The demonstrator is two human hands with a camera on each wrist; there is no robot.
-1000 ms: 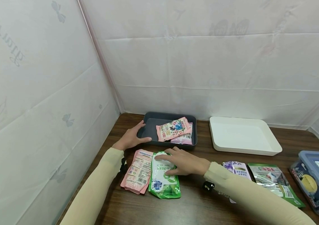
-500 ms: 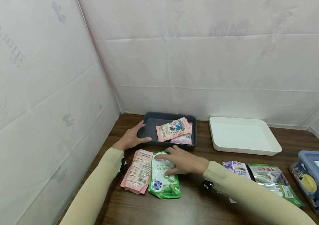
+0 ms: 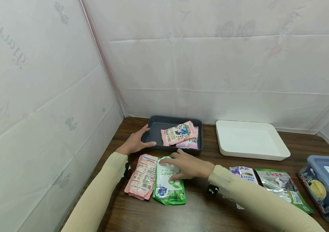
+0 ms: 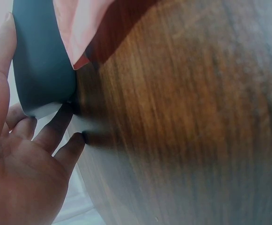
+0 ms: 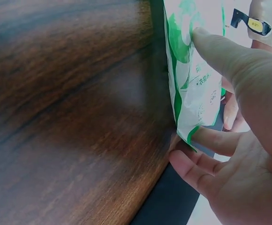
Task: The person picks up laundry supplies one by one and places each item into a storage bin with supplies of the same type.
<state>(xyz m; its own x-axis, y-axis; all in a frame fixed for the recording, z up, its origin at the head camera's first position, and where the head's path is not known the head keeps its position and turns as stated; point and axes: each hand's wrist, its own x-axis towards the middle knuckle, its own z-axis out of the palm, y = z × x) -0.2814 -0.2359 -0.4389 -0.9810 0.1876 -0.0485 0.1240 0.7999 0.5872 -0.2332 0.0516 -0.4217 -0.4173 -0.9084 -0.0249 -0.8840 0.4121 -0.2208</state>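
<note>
Green pouch [image 3: 165,183] lay on the table [image 3: 205,209] beside a pink packet [image 3: 142,177], its far end clamped in the right hand [image 3: 192,166]; the left hand [image 3: 134,143], fingers spread, gripped the dark tray [image 3: 159,129].

Dk brn wood-grain table [image 3: 205,214], pale printed sheeting [image 3: 225,64] behind & both sides.

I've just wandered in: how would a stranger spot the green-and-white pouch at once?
Find the dark grey tray at the back left of the brown table. Just in front of it, pink packs and the green-and-white pouch lie side by side. The pouch is the right-hand one, set apart by its white face and bright green near end.
</note>
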